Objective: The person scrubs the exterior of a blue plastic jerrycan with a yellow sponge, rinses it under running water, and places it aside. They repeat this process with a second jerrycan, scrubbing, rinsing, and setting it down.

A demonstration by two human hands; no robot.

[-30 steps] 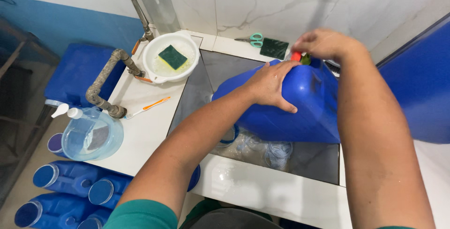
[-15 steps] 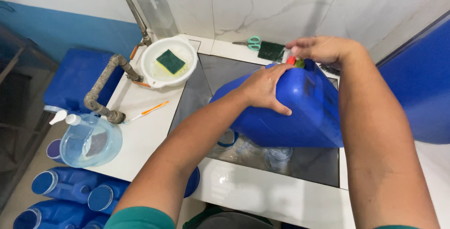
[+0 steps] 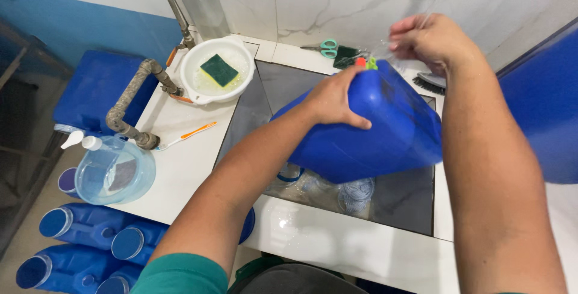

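Note:
A large blue plastic jerrycan (image 3: 373, 131) lies tilted over the dark sink basin (image 3: 403, 201). My left hand (image 3: 334, 98) presses flat on its upper side and steadies it. My right hand (image 3: 430, 41) is raised just above the can's far end, near a small red and green piece (image 3: 364, 63) at its top, fingers curled and blurred; whether it holds anything is unclear. Clear plastic items (image 3: 352, 191) lie in the basin under the can.
A white bowl (image 3: 205, 86) holding a green sponge (image 3: 219, 69) sits at the sink's left, by a rusty pipe (image 3: 129, 104). Scissors (image 3: 322, 46), a brush (image 3: 430, 81), a toothbrush (image 3: 186, 134), a clear jug (image 3: 111, 173) and blue containers (image 3: 72, 234) on the floor surround it.
My right hand has lifted off the can's top and risen toward the wall. The can has tipped a little further, and the view has shifted.

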